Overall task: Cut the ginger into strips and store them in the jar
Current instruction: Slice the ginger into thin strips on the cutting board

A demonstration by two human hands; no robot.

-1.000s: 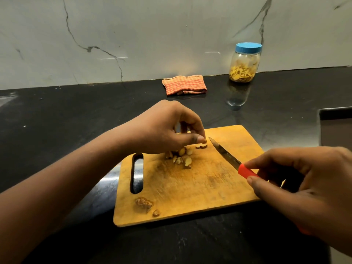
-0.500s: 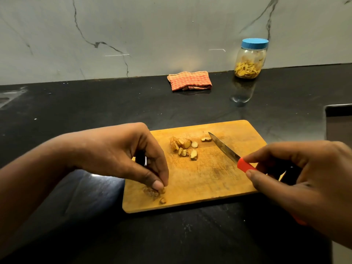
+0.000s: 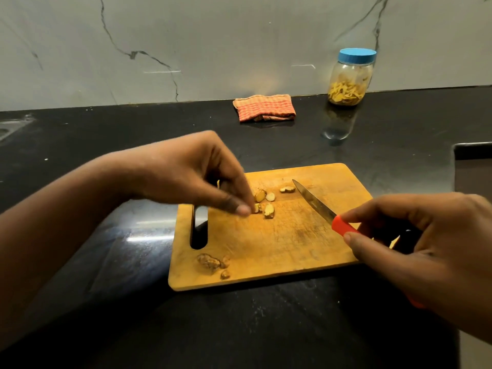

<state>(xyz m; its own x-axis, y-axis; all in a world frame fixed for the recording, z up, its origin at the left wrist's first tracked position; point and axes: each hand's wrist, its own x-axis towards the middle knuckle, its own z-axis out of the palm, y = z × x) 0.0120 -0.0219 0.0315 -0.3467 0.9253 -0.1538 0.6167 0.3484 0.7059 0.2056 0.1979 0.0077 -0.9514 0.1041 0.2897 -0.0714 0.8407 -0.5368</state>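
A wooden cutting board point(image 3: 292, 249) lies on the black counter. Several pale ginger slices point(image 3: 269, 210) sit in a small pile near its middle, and one slice point(image 3: 287, 189) lies apart beside the knife tip. My left hand point(image 3: 186, 171) hovers over the pile's left edge, its thumb and curled fingertips pinching a small slice there. My right hand point(image 3: 426, 249) grips the red handle of a knife point(image 3: 311, 201), whose blade rests on the board pointing up-left. The jar point(image 3: 348, 83), with its blue lid on and ginger strips inside, stands by the back wall.
Brown ginger scraps point(image 3: 210, 262) lie at the board's near-left corner, below its handle slot. A folded orange checked cloth point(image 3: 265, 107) sits at the back of the counter. A recessed edge point(image 3: 474, 161) cuts into the counter at the right.
My left hand went from the slice pile down to the scraps at the near-left corner, then came back up to the pile. The knife and right hand stayed put.
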